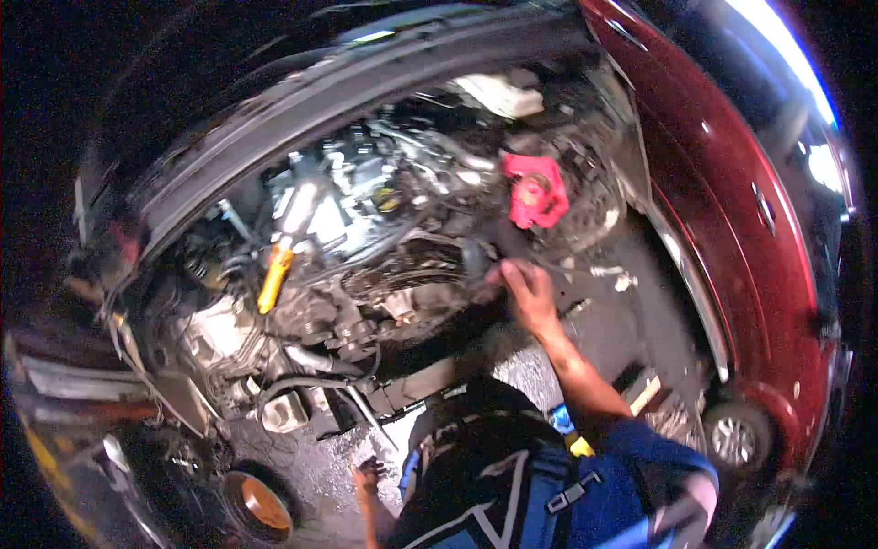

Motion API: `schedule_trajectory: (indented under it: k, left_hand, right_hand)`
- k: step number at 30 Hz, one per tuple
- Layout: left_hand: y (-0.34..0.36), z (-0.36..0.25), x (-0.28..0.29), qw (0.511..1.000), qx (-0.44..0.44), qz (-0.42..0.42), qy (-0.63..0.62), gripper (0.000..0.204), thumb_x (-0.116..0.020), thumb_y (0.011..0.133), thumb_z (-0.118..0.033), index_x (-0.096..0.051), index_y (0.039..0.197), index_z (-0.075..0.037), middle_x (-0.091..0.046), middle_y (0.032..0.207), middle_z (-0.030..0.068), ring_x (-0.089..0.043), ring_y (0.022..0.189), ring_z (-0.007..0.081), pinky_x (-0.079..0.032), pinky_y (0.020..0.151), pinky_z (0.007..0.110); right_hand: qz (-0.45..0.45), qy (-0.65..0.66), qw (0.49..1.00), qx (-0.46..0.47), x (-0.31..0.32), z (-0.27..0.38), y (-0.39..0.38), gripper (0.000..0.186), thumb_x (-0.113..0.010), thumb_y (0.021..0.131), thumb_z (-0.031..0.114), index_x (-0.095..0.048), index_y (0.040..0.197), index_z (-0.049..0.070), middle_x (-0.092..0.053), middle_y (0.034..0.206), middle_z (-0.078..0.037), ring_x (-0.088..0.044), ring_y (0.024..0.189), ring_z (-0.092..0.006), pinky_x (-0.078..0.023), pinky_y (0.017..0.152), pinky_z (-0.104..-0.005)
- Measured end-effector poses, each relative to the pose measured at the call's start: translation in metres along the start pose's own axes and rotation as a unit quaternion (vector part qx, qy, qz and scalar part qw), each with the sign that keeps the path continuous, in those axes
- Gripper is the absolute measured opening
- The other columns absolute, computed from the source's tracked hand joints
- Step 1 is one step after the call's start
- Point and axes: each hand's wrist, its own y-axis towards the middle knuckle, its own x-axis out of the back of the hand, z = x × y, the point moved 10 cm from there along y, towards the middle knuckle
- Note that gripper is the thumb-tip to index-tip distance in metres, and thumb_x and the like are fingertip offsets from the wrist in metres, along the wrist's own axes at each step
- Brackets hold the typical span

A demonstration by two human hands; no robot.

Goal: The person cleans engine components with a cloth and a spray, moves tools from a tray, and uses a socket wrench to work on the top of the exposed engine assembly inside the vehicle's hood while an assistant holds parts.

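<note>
My right hand [528, 291] reaches forward to the right front of an open engine bay, beside dark hoses and the end of a black radiator fan assembly [416, 265]. Its fingers are blurred, and whether they grip anything is hidden. Just beyond it, a bright red cloth or plastic piece [534, 190] lies on the engine parts. Low by my left side hangs my left hand [368, 478], its fingers loosely apart with nothing visible in them. A lit work light with a yellow handle [275, 276] rests over the left part of the engine [352, 183].
The raised hood [366, 78] arches over the bay. To the right stands a dark red car [713, 174] with a wheel [734, 439]. A round part with an orange-brown inside [263, 503] is on the floor at lower left. A hose [320, 384] crosses the bay's front.
</note>
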Motion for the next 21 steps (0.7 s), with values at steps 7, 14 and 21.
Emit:
schedule_trajectory:
  k: [7,14,21]
  left_hand:
    - [0.017,-0.038,-0.075,0.94,0.033,0.095,0.326,0.04,-0.046,0.097,-0.038,-0.06,0.11,-0.003,-0.062,0.088,0.0104,-0.059,0.073,0.0211,-0.046,0.061,0.035]
    - [0.079,-0.096,-0.093,0.887,0.069,0.183,0.419,0.038,-0.048,0.097,-0.037,-0.061,0.108,-0.003,-0.062,0.087,0.0095,-0.058,0.072,0.0202,-0.046,0.06,0.034]
    - [0.121,-0.124,-0.142,0.792,0.068,0.289,0.533,0.036,-0.05,0.097,-0.036,-0.061,0.107,-0.003,-0.061,0.085,0.0087,-0.057,0.07,0.0194,-0.045,0.059,0.033]
  right_hand:
    - [-0.08,0.0,0.996,0.029,0.045,-0.036,0.031,0.033,-0.048,0.1,0.028,-0.067,0.087,0.004,-0.06,0.07,-0.003,-0.053,0.069,-0.0119,-0.044,0.062,-0.0314]
    - [-0.249,-0.158,0.956,0.005,0.123,-0.098,-0.048,0.034,-0.05,0.099,0.03,-0.065,0.088,0.001,-0.063,0.073,-0.015,-0.059,0.066,-0.0246,-0.046,0.064,-0.0381]
    - [-0.08,-0.321,0.845,-0.419,0.161,-0.372,-0.39,0.037,-0.052,0.092,0.035,-0.066,0.096,0.001,-0.067,0.092,-0.021,-0.063,0.089,-0.0395,-0.049,0.078,-0.0484]
